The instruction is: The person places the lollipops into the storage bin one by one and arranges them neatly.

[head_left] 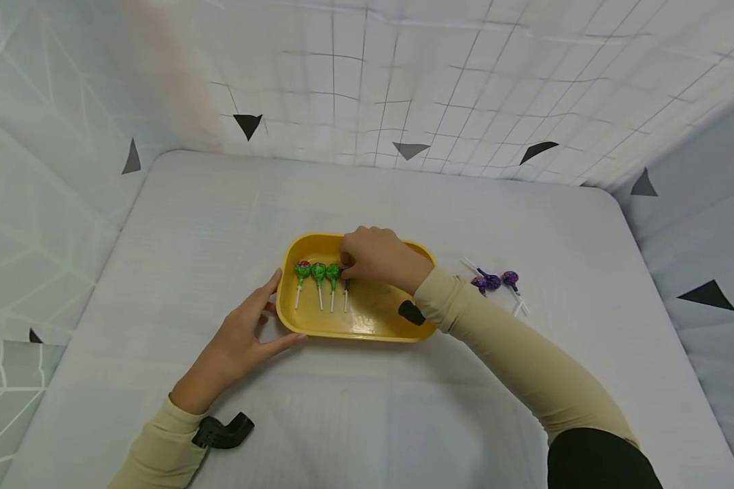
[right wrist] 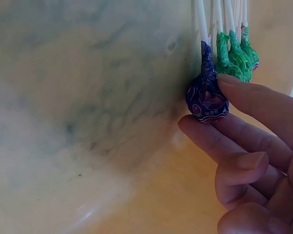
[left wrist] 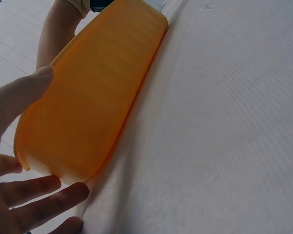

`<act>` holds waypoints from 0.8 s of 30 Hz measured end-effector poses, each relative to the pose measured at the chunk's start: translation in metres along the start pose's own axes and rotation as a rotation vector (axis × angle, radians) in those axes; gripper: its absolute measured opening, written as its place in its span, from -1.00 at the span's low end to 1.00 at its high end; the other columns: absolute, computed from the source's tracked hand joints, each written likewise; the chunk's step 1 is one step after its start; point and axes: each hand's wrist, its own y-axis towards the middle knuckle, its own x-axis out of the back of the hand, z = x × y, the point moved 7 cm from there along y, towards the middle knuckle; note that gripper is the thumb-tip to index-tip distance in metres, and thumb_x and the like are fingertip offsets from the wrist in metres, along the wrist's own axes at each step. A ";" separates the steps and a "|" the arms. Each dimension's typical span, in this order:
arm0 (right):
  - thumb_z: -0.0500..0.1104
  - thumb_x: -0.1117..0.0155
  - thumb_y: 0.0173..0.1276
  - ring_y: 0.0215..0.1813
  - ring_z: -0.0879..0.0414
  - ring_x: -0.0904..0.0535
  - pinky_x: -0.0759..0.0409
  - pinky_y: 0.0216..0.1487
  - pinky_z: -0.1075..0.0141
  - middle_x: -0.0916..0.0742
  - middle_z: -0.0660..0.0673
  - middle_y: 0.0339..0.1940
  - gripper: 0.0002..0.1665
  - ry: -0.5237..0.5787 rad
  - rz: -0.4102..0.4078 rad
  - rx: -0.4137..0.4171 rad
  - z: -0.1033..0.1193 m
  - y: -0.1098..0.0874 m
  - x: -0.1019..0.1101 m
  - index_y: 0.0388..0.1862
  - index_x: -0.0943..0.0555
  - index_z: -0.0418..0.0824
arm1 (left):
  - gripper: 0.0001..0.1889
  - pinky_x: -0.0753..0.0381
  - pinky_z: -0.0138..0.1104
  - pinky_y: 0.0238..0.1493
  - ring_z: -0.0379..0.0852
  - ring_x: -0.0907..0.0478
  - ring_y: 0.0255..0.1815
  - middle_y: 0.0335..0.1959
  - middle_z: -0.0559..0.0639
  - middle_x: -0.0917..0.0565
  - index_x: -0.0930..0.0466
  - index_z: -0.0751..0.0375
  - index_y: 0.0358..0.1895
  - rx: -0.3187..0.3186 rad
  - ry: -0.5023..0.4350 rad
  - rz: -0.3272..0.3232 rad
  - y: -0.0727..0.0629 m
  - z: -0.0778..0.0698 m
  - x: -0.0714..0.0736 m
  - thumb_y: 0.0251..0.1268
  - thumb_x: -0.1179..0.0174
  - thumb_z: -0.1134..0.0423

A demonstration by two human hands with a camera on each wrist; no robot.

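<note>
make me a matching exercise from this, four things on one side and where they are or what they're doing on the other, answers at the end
1. green lollipops
2. loose purple lollipops
3. right grip
4. left grip

A. pinching a purple lollipop
B. in a row inside the yellow tray
C. spread at the tray's left end
D. on the table, right of the tray

Pairs: 1-B, 2-D, 3-A, 4-C
</note>
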 end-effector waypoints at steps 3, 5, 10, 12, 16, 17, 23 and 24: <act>0.02 -0.48 0.38 -0.30 0.11 -0.63 -0.65 -0.28 0.22 -0.76 0.00 -0.30 -0.79 -0.001 0.005 0.004 0.001 0.000 0.000 -0.29 -0.72 -0.08 | 0.19 -0.65 -0.05 0.12 -0.03 -0.60 0.04 0.36 0.12 -0.54 0.04 0.16 0.69 0.003 -0.004 0.001 0.000 0.001 0.000 0.10 -0.59 0.04; 0.02 -0.49 0.37 -0.29 0.11 -0.64 -0.65 -0.27 0.22 -0.77 0.00 -0.29 -0.79 -0.003 0.006 0.006 0.002 -0.001 0.001 -0.29 -0.72 -0.08 | 0.19 -0.64 -0.04 0.13 -0.03 -0.60 0.05 0.36 0.11 -0.54 0.04 0.16 0.69 0.004 -0.005 0.000 0.000 0.001 0.000 0.10 -0.59 0.04; 0.03 -0.49 0.37 -0.28 0.11 -0.64 -0.66 -0.27 0.21 -0.77 0.01 -0.28 -0.79 0.000 0.005 0.005 0.001 -0.001 0.001 -0.28 -0.73 -0.08 | 0.19 -0.65 -0.06 0.10 -0.03 -0.60 0.03 0.35 0.11 -0.54 0.03 0.17 0.69 -0.003 0.005 -0.006 -0.001 0.001 -0.001 0.09 -0.60 0.04; 0.03 -0.49 0.37 -0.29 0.11 -0.64 -0.64 -0.28 0.22 -0.77 0.01 -0.29 -0.79 0.002 0.005 0.003 0.001 -0.001 0.001 -0.29 -0.73 -0.08 | 0.19 -0.66 -0.06 0.08 -0.03 -0.60 0.03 0.35 0.12 -0.54 0.03 0.17 0.69 -0.007 0.009 -0.008 -0.001 0.001 -0.001 0.09 -0.60 0.04; 0.02 -0.49 0.37 -0.31 0.12 -0.62 -0.61 -0.31 0.24 -0.76 0.01 -0.31 -0.79 0.005 0.002 0.007 0.001 -0.001 0.000 -0.31 -0.71 -0.08 | 0.19 -0.66 -0.07 0.05 -0.03 -0.60 0.02 0.35 0.12 -0.54 0.03 0.16 0.69 -0.012 0.013 -0.012 -0.001 0.001 -0.001 0.09 -0.60 0.04; 0.02 -0.49 0.37 -0.31 0.12 -0.62 -0.61 -0.31 0.24 -0.76 0.01 -0.31 -0.79 0.006 0.001 0.008 0.001 -0.001 0.000 -0.31 -0.71 -0.08 | 0.19 -0.66 -0.07 0.04 -0.03 -0.60 0.01 0.35 0.12 -0.55 0.03 0.16 0.69 -0.013 0.013 -0.012 -0.001 0.001 -0.001 0.09 -0.60 0.04; 0.01 -0.49 0.37 -0.28 0.11 -0.66 -0.67 -0.26 0.21 -0.78 0.01 -0.27 -0.80 0.008 0.001 0.010 0.001 -0.002 0.000 -0.28 -0.73 -0.08 | 0.19 -0.67 -0.08 0.04 -0.03 -0.60 0.01 0.31 0.11 -0.56 0.03 0.16 0.69 -0.011 0.013 -0.013 -0.001 0.001 -0.001 0.09 -0.60 0.04; 0.01 -0.49 0.37 -0.27 0.12 -0.67 -0.68 -0.25 0.21 -0.78 0.01 -0.26 -0.81 0.008 0.002 0.011 0.001 -0.002 0.000 -0.27 -0.74 -0.08 | 0.19 -0.67 -0.08 0.04 -0.03 -0.60 0.01 0.31 0.11 -0.57 0.03 0.16 0.69 -0.010 0.013 -0.013 -0.001 0.001 -0.001 0.09 -0.60 0.04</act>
